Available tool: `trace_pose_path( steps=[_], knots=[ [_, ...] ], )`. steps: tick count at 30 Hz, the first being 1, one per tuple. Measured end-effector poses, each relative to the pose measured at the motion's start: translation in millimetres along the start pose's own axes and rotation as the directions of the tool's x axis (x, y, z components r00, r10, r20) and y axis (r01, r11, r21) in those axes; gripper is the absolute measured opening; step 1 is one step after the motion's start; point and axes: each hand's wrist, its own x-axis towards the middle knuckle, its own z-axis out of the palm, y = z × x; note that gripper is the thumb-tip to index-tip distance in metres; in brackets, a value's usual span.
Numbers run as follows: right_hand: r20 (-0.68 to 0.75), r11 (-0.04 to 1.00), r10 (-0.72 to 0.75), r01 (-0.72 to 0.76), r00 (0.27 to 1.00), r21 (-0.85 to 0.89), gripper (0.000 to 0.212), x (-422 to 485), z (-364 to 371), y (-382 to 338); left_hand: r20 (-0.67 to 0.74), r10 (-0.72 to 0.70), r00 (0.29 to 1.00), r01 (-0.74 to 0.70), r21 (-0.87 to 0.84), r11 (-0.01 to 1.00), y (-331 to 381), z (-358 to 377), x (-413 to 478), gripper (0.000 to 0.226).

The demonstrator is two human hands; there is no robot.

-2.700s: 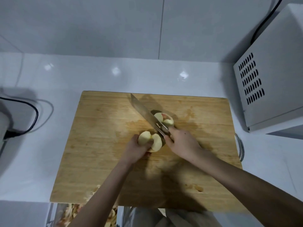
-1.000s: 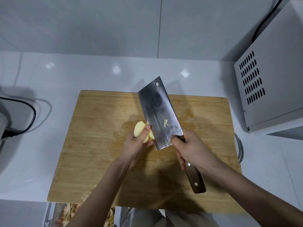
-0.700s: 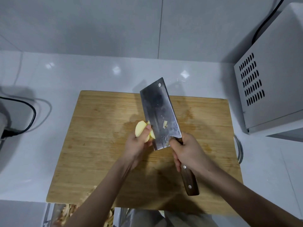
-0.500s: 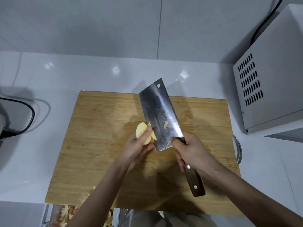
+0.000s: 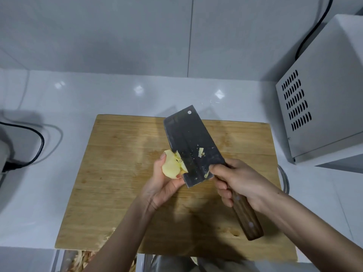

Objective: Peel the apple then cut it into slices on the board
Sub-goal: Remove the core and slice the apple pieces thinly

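Observation:
My left hand [image 5: 161,185] holds a peeled pale-yellow apple piece [image 5: 171,165] above the middle of the wooden cutting board [image 5: 117,173], its core side facing up. My right hand [image 5: 239,183] grips the wooden handle of a wide cleaver [image 5: 192,146]. The blade's lower edge rests against the core side of the apple piece, and bits of apple stick to the blade. The other apple pieces are hidden behind the blade.
A grey metal appliance [image 5: 322,95] with vent slots stands at the right on the white counter. A black cable [image 5: 37,150] lies at the left. Apple peelings [image 5: 86,260] sit below the board's front edge. A round metal rim [image 5: 284,179] shows by the board's right side.
After cutting on the board, my left hand lifted one apple piece and my right hand raised the cleaver flat to it. In the last half second the blade slid slightly along the piece.

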Motion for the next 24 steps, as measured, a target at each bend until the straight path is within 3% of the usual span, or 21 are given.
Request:
trace_pose_path(
  steps=[4,8,10,13,16,18,24],
  knots=[
    [0.038,0.997,-0.016,0.018,0.999,-0.073,0.012,-3.2,-8.7,-13.5,0.037,-0.004,0.999,0.003,0.032,0.999,1.5,4.4,0.2,0.102],
    [0.036,0.989,-0.045,0.05,0.998,-0.142,0.015,-10.5,-22.1,-27.3,-0.087,-0.016,0.996,0.012,-0.05,0.999,9.7,-0.9,-4.5,0.109],
    [-0.043,0.971,-0.129,0.117,0.991,-0.208,0.021,-15.7,-29.4,-34.9,-0.153,0.002,0.988,-0.013,-0.069,0.998,17.0,-12.2,-9.8,0.1],
    [-0.115,0.9,-0.319,0.263,0.941,-0.346,0.029,-21.0,-27.1,-33.2,-0.095,0.024,0.995,-0.02,0.043,0.999,20.8,-15.5,-14.3,0.105],
    [-0.083,0.744,-0.509,0.39,0.856,-0.542,0.013,-23.1,-8.6,-12.9,-0.04,0.052,0.998,-0.046,0.148,0.988,15.2,-14.7,-11.2,0.108],
    [-0.043,0.568,-0.639,0.433,0.768,-0.699,0.013,-21.2,1.2,5.9,-0.051,0.064,0.997,-0.053,0.184,0.981,12.2,-15.1,-10.7,0.113],
    [0.137,0.121,-0.763,0.348,0.631,-0.93,0.01,-13.1,11.0,41.0,-0.016,0.131,0.991,-0.125,0.191,0.974,9.7,-15.9,-8.8,0.108]
  ],
)
